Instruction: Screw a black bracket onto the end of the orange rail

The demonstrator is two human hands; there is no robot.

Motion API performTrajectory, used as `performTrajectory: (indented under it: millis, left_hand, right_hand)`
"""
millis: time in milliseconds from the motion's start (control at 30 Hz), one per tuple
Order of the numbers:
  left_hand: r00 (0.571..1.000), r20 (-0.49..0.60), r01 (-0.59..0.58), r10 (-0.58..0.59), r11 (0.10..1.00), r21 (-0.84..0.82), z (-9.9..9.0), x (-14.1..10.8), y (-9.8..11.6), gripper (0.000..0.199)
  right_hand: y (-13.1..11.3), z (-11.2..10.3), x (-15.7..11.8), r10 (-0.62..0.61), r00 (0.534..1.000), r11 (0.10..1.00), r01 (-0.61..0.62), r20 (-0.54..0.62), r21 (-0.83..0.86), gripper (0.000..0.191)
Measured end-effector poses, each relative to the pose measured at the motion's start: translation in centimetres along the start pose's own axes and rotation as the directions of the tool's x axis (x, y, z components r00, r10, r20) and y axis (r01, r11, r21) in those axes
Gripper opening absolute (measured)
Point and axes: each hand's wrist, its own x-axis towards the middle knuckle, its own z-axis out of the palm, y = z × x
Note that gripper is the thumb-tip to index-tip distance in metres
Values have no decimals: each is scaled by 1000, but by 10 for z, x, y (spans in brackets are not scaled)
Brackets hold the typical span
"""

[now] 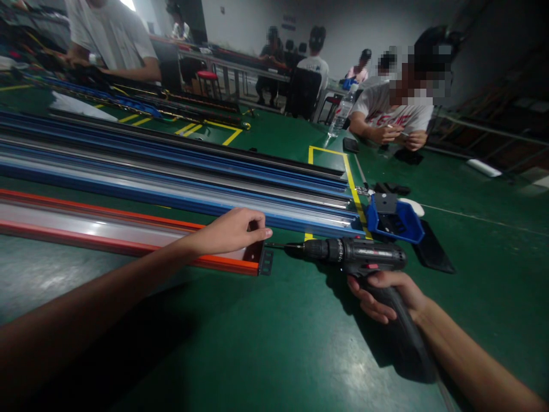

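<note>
My right hand [390,294] is wrapped round the grip of a black cordless drill [375,254], which points left. Its thin bit reaches the black end plate [266,263] of a long orange metal channel [227,262]; whether it sits in a screw is too small to tell. Over that same end of the channel lies my left hand [231,229], closed, with fingers curled and thumb along the top by the plate. Part of its fingertips is hidden. The channel runs off to the left along the green table.
Several long blue metal channels [257,206] lie beyond the orange one. A blue parts bin [412,226] stands behind the drill, with a dark flat object [435,252] beside it. Farther back are a water bottle [341,114] and a person [394,111] handling something small.
</note>
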Motion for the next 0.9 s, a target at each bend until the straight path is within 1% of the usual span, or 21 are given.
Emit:
performTrajectory:
  millis: [367, 767, 900]
  left_hand:
    - [1000, 1, 16, -16, 1000, -4, 0, -1, 1, 31]
    - [1000, -2, -3, 3, 1000, 10, 0, -1, 0, 32]
    - [1000, -14, -2, 3, 999, 37, 0, 0, 0, 32]
  right_hand:
    - [-1, -1, -1, 5, 1000, 1000, -6, -22, 0, 26]
    - [-1, 1, 1, -18, 1000, 1000, 18, -19, 12, 27]
    - [0, 1, 0, -16, 1000, 1000, 16, -27, 13, 27]
